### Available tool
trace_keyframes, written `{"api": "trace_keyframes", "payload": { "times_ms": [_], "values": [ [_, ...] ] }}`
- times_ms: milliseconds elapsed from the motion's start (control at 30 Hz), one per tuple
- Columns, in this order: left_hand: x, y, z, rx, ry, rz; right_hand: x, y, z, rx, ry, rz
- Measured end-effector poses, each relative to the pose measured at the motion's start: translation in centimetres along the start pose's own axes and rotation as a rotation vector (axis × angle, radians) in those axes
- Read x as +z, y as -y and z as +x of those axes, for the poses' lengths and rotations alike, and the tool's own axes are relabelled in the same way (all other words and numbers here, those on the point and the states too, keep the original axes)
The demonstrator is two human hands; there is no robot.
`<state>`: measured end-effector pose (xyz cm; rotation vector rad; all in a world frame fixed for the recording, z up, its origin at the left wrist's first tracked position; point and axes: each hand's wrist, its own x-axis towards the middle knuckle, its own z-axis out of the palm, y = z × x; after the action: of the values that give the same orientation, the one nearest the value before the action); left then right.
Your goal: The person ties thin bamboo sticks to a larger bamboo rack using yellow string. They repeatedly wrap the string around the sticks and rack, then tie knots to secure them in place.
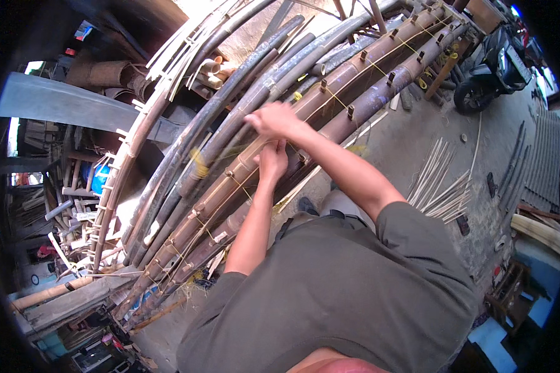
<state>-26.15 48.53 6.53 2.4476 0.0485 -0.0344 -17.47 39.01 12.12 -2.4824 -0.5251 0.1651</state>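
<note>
In the head view, someone is bent over two long brown poles, the upper one (342,79) and the lower one (370,102), lying side by side and joined by thin yellow ties (337,98). Short pegs (351,112) stand up along both. The left hand (272,163) is at the upper pole, fingers drawn in narrow, thumb up. The right hand (272,119) reaches across just beyond it, its fingers curled close and blurred. I can't tell what either one grips, though a yellow strand (199,163) shows as a smear to the left of them, near the upper pole. Curved dark poles (249,105) lie past the pair. Over on the floor (404,140), pale sticks (442,183) fan out to the right, and a motorbike (494,65) stands farther back.
</note>
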Motion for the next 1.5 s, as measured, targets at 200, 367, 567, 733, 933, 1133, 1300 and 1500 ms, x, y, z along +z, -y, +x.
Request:
{"api": "trace_keyframes", "payload": {
  "times_ms": [200, 367, 567, 733, 933, 1133, 1300, 1500],
  "values": [
    [0.6, 0.7, 0.0, -0.047, -0.040, 0.037, -4.0, 1.0, -2.5, -0.093, 0.230, 1.408],
    [0.1, -2.1, -0.4, -0.116, -0.044, 0.066, 3.1, -4.9, -16.1, -0.354, 0.478, 0.277],
    [-3.5, -5.2, 6.2, 0.039, -0.137, -0.477, 5.1, -2.6, -15.3, -0.204, 0.403, 0.457],
    [0.7, 3.6, 12.7, 0.149, -0.330, 0.052, 7.0, -1.3, -17.3, -0.295, 0.388, -0.093],
    [-5.4, 4.0, 9.6, 0.119, -0.012, -0.012, 9.2, 5.3, -18.7, -0.270, 0.574, 0.646],
    [-14.1, 13.2, -4.6, 0.102, 0.211, 0.189, 15.4, 9.9, -20.2, 0.752, -0.154, 2.144],
    [-7.0, 19.3, -9.6, 0.203, -0.115, -0.098, 11.6, 21.6, -12.4, 0.191, -0.442, 1.834],
    [-10.1, 12.1, -8.8, -0.115, 0.067, 0.011, 11.6, 12.7, -1.6, 0.051, -0.212, -0.343]
  ]
}}
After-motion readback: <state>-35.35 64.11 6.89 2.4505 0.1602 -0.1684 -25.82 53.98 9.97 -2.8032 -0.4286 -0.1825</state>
